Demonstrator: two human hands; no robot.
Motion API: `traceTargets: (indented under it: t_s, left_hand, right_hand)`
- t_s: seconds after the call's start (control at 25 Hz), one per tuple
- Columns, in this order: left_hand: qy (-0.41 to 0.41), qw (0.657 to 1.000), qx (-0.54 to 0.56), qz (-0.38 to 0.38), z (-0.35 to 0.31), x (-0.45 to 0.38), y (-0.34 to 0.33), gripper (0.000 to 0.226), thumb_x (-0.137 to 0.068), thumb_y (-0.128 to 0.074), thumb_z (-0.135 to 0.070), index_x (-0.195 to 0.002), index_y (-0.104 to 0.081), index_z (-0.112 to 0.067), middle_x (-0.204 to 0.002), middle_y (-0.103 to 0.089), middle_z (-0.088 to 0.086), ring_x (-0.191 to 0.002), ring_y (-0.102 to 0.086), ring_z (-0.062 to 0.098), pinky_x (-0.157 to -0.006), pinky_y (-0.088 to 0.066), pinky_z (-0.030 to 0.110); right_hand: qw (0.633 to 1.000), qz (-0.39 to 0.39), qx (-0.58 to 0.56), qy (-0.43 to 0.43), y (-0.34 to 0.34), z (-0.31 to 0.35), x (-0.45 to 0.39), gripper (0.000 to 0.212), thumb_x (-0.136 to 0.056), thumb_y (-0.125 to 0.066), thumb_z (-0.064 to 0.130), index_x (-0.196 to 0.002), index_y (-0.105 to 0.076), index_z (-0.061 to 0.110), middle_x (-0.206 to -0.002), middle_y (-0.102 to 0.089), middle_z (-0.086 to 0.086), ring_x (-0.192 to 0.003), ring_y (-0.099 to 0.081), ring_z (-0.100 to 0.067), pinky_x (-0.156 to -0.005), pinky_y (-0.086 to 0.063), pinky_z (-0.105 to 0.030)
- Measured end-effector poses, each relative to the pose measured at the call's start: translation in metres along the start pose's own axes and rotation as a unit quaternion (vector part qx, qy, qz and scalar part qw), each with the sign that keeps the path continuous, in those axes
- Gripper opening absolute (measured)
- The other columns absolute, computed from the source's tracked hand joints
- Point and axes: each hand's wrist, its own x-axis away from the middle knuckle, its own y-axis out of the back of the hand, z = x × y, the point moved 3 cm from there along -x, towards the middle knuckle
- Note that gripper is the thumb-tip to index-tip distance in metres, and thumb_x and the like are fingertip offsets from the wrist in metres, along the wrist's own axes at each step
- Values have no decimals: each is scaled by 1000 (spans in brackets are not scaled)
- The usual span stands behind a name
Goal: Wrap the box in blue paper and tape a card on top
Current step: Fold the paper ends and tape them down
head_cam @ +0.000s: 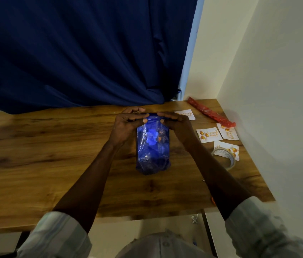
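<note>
A box covered in shiny blue paper (153,146) lies lengthwise in the middle of the wooden table (44,155). My left hand (128,123) and my right hand (176,123) both pinch the blue paper at the box's far end, thumbs on the near side and fingers curled over the top edge. The near end of the wrapping is crumpled shut. Several white greeting cards with orange print (209,134) lie to the right of the box. A roll of clear tape (228,157) sits near them, partly over one card.
A red roll of wrapping paper (210,112) lies diagonally at the table's far right corner. A dark blue curtain (82,53) hangs behind the table. A white wall (277,90) borders the table's right edge.
</note>
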Motion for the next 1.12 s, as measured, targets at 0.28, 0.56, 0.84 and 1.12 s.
traceTargets:
  t_s: [0.28,0.56,0.84,1.12]
  left_hand:
    - [7,999,-33,-10,4,-7,-1,28,-79,-73,-2,-106,-71,-7,-117,-61,4,-114,-56,16,-89,-52,25]
    - [28,997,-67,-2,3,-8,5,30,-79,-73,-1,-109,-70,-3,-118,-57,1,-111,-53,5,-81,-51,15]
    - [97,994,-46,0,8,-6,9,25,-76,-78,-15,-100,-74,-16,-121,-60,0,-117,-56,13,-92,-51,30]
    - [180,977,33,-109,-5,7,-15,57,-75,-81,-17,-124,-52,-15,-106,-64,2,-85,-69,12,-63,-54,19]
  right_hand:
    - [992,-67,-96,-38,-14,9,-2,27,-87,-70,16,-98,-68,-8,-82,-71,-8,-67,-69,-8,-60,-52,-20]
    - [996,-45,-76,-34,-20,-1,-3,8,-82,-72,5,-88,-72,9,-82,-74,0,-77,-71,-11,-68,-54,-21]
    - [998,-58,-28,-25,-19,-4,-5,16,-80,-74,6,-96,-71,5,-86,-72,-1,-76,-69,-5,-66,-54,-19]
    - [997,-68,-6,-24,-23,0,-1,19,-81,-73,5,-99,-70,-1,-85,-71,1,-70,-66,4,-62,-51,-12]
